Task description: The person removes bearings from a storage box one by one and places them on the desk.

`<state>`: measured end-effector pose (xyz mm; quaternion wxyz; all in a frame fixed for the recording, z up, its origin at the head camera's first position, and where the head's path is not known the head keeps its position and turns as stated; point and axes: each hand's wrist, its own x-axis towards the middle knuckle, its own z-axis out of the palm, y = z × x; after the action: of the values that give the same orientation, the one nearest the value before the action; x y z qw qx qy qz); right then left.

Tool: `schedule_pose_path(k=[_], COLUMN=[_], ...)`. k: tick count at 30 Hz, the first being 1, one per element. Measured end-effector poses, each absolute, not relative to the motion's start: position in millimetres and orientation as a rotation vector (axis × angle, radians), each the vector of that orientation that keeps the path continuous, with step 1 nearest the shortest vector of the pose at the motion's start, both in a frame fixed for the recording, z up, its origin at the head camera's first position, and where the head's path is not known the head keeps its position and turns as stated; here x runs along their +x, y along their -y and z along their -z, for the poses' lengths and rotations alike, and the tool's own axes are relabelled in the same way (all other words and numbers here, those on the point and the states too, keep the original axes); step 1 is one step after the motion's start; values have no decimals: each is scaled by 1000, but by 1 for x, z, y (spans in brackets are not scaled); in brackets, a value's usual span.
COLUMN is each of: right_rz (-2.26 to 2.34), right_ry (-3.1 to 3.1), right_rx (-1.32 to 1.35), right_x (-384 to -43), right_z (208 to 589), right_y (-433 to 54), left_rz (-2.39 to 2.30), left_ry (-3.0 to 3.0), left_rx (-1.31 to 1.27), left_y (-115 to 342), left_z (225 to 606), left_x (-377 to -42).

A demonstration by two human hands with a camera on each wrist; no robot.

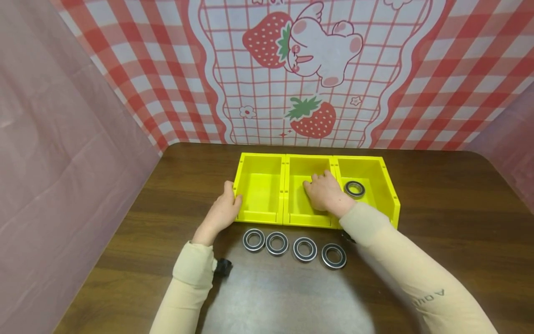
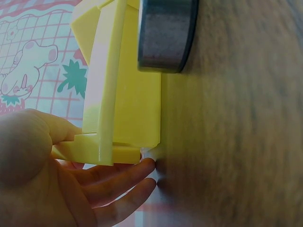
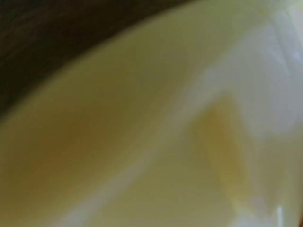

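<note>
1. the left hand (image 1: 223, 208) is gripping the left front corner of the yellow tray (image 1: 260, 214); thumb curling over the wall.
2. the right hand (image 1: 327, 194) is lying palm down in the middle compartment; what it's holding, cannot tell.
3. one bearing (image 1: 354, 189) is sitting in the right compartment.
4. four bearings (image 1: 305, 249) are lining up on the tabletop (image 1: 438, 241) just before the tray's front edge.
</note>
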<state>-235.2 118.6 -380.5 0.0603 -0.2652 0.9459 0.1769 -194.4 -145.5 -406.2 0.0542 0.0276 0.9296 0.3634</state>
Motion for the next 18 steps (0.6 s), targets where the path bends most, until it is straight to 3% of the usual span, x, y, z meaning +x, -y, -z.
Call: schedule_pose_path(k=[18], right_rz=[-341], right_ry=[-2987], right_rx=[-890], right_x=[-235], right_z=[384], right_y=[-122], left_rz=[-1108], left_ry=[-2814], left_rx=[69], left_y=[145], left_z=[405], left_x=[-193])
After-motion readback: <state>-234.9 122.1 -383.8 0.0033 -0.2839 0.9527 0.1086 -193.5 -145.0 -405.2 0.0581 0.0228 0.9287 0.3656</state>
